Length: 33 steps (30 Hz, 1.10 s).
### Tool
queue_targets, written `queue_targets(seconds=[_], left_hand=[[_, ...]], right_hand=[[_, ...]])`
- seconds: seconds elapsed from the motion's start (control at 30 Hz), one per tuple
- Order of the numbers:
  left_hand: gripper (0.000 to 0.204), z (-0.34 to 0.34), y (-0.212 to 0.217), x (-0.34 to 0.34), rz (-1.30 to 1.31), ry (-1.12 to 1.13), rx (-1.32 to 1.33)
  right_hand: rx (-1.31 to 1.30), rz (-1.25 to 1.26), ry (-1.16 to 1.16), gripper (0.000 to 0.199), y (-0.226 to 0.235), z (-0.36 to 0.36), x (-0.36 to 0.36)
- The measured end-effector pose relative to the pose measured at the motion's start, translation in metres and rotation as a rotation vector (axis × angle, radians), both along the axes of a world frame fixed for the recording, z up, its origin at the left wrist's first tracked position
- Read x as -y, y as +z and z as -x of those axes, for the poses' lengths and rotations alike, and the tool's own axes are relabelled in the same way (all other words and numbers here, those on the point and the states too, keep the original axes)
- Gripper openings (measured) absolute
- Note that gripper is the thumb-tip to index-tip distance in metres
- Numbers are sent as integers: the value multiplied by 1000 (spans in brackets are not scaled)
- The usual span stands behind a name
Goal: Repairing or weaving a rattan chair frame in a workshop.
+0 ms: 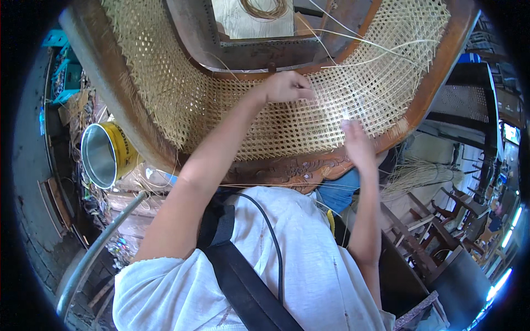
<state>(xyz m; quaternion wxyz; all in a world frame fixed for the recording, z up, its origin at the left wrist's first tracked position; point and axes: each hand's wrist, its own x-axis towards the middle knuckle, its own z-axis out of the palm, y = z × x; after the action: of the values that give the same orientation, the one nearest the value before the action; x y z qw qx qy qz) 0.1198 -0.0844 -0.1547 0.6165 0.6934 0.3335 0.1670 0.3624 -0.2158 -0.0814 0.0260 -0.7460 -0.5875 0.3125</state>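
A curved wooden seat frame [309, 172] with a carved front rail lies before me, filled with an open woven cane panel [276, 124]. My left hand [287, 87] is over the panel's far edge, its fingers curled closed; what they hold, if anything, cannot be made out. Low on the panel's right part, near the front rail, is my right hand [359, 146], its fingers smeared by motion. Long loose cane strands [381, 45] stick out across the panel's upper right.
A coil of cane [266, 7] rests on a pale board at the far side. To the left stand a yellow can [124, 146], a metal pipe [102, 243] and teal crates [67, 77]. A cane bundle [422, 175] and wooden furniture frames [428, 226] crowd the right.
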Motion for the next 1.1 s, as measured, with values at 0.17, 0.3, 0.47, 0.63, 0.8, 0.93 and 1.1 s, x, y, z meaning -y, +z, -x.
queue_targets(seconds=[0.17, 0.3, 0.47, 0.63, 0.8, 0.93, 1.1], left_hand=[[24, 34, -58, 6, -16, -4, -278], [25, 33, -48, 11, 77, 29, -383], [24, 37, -57, 6, 134, 69, -320], [23, 31, -52, 4, 122, 17, -314], [23, 26, -65, -3, 77, -151, -307], [22, 34, -62, -14, 111, -163, -288], [18, 22, -40, -12, 79, -140, -310]], right_hand=[[196, 232, 318, 26, -9, 80, -11], [281, 262, 381, 25, -5, 96, -22], [338, 359, 417, 25, -1, 120, -43], [207, 250, 316, 24, -17, 114, -23], [98, 314, 225, 27, -25, 103, -33], [111, 383, 294, 31, -36, 96, -44], [72, 425, 313, 31, -42, 88, -50]])
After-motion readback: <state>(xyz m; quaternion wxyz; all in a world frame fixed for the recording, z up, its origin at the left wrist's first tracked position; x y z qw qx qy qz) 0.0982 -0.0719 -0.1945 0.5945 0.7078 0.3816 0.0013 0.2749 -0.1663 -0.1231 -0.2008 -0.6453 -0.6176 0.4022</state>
